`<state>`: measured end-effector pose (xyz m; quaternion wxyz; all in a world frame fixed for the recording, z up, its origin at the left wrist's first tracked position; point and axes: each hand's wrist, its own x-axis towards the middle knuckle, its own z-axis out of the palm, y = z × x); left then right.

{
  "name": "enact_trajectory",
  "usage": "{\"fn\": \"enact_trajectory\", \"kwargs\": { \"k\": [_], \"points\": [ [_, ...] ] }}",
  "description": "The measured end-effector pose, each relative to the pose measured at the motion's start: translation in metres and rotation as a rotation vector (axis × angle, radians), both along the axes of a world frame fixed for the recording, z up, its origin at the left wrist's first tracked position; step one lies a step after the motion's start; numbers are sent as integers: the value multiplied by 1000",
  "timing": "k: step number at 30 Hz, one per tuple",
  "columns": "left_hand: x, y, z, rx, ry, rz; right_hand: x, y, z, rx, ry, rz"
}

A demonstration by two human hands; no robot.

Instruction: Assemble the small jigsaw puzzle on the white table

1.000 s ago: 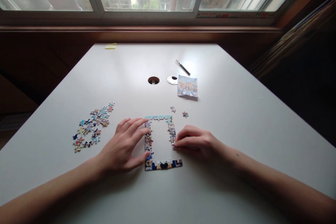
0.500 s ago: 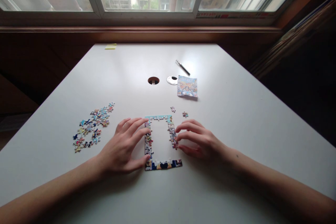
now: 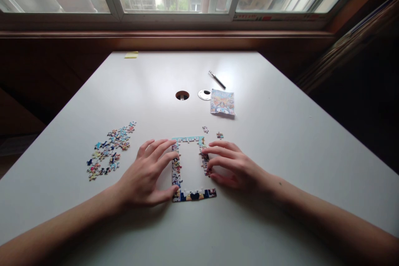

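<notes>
A rectangular jigsaw puzzle border [image 3: 195,195] lies on the white table, its middle bare and a gap showing at the lower right side. My left hand [image 3: 151,170] rests along its left side, fingers spread, with fingertips and thumb touching the edge pieces. On the other side my right hand [image 3: 235,164] has its fingers apart and bent, the fingertips on the right column of joined pieces. Neither hand grips a piece. Two loose jigsaw pieces, a pale one [image 3: 205,129] and a multicoloured one [image 3: 220,135], lie beyond the right hand.
A heap of loose jigsaw pieces [image 3: 107,149] spreads at the left of the table [image 3: 264,232]. Farther back are a picture packet [image 3: 222,102], a pen [image 3: 217,79], a round metal cover [image 3: 204,95] and a cable hole [image 3: 182,95]. A yellow sticky note [image 3: 131,55] lies at the far edge.
My right hand has shifted slightly left, its fingers reaching farther over the border's right column. My left hand stays where it was.
</notes>
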<state>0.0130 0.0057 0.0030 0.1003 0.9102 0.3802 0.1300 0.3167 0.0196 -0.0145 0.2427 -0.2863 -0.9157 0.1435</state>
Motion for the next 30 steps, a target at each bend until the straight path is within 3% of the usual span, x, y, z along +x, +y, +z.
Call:
{"fn": "enact_trajectory", "kwargs": {
  "k": [8,13,18,22,30],
  "points": [
    [-1,0,0,27,-3,-13,-1,1,5,-16,140,-75],
    [3,-5,5,141,-159,-54,0,3,4,8,131,-68],
    [37,-8,17,118,-49,-166,3,4,-2,42,54,-16],
    [67,-2,17,202,59,-171,4,5,-6,35,71,-16],
    [88,1,15,334,123,-171,4,5,-9,61,65,-20]
  ]
}}
